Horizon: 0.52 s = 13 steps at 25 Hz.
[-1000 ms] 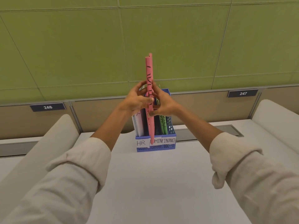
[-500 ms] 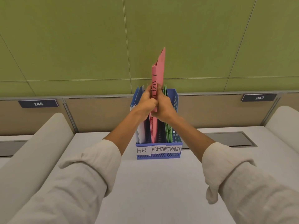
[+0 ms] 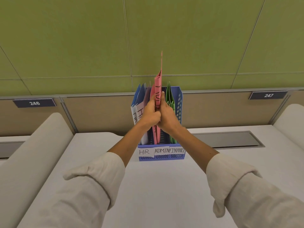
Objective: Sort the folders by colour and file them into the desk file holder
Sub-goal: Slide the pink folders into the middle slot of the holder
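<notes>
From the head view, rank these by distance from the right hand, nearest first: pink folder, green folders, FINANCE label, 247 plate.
1. pink folder: gripped in the right hand.
2. green folders: just right of it, in the holder.
3. FINANCE label: below, on the holder's front.
4. 247 plate: far right, on the partition.

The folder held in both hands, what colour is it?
Pink. The folder, with black handwriting on it, shows best in the head view, the only one.
</notes>
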Tool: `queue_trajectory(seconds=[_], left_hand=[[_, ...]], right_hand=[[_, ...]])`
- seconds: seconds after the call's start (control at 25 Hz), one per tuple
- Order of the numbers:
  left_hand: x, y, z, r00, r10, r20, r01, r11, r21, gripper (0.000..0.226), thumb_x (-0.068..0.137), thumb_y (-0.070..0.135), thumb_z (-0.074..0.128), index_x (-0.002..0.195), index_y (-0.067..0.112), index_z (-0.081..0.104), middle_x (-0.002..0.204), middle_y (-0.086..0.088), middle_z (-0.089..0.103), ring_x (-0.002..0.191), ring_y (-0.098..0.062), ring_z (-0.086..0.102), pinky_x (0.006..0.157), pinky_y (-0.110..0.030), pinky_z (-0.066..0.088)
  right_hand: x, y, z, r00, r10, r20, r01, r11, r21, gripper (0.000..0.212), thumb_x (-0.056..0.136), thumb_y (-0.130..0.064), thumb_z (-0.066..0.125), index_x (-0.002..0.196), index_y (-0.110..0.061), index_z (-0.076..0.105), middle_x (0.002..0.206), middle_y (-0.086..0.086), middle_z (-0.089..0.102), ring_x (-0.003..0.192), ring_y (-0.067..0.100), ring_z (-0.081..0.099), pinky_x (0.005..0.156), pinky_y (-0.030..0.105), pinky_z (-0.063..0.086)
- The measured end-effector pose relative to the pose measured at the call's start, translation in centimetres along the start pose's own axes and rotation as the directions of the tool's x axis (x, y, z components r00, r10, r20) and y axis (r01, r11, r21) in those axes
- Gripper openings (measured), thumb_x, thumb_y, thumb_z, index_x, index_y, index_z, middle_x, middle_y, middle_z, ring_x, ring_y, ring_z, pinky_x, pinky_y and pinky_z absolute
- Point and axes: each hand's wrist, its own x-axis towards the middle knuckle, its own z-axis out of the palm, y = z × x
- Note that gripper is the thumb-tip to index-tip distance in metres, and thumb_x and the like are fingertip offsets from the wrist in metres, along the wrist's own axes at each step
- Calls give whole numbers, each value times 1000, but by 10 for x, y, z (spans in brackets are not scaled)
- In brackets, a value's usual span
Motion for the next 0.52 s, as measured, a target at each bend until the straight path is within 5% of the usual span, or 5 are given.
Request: queue_trajectory(seconds=[0.12, 0.28, 0.4, 0.52], left_hand=[[-4, -23, 4, 1000, -6, 6, 5, 994, 106, 53, 97, 3, 48, 146, 21, 37, 136, -5, 57, 124, -22, 55, 103, -38, 50], [-4, -40, 9, 999, -16, -46, 24, 984, 176, 45, 98, 10, 48, 141, 22, 43, 125, 0, 63, 101, -14, 61, 78, -21, 56], [-2, -47, 13, 988, -126, -89, 140, 974, 176, 33, 98, 12, 50, 131, 14, 53, 119, -6, 66, 104, -23, 64, 82, -34, 58], [-5, -50, 16, 978, -184, -95, 198, 964, 177, 25, 98, 15, 51, 122, 9, 57, 111, -11, 68, 97, -25, 65, 74, -29, 55]], right_hand=[[-13, 7, 9, 999, -3, 53, 6, 999, -49, 112, 82, -13, 73, 154, -15, -13, 146, 14, 45, 118, 28, 57, 94, 42, 54], [-21, 14, 18, 998, 2, 64, 3, 997, -81, 116, 80, -13, 74, 153, -13, -16, 138, 15, 50, 111, 30, 59, 90, 41, 53], [-24, 16, 22, 996, 24, 82, -18, 997, -75, 122, 77, -12, 78, 154, -15, -16, 135, 13, 51, 111, 29, 59, 91, 41, 52], [-25, 16, 25, 995, 67, 72, -59, 993, -106, 123, 75, -16, 80, 154, -15, -15, 137, 12, 50, 115, 28, 58, 95, 41, 50]])
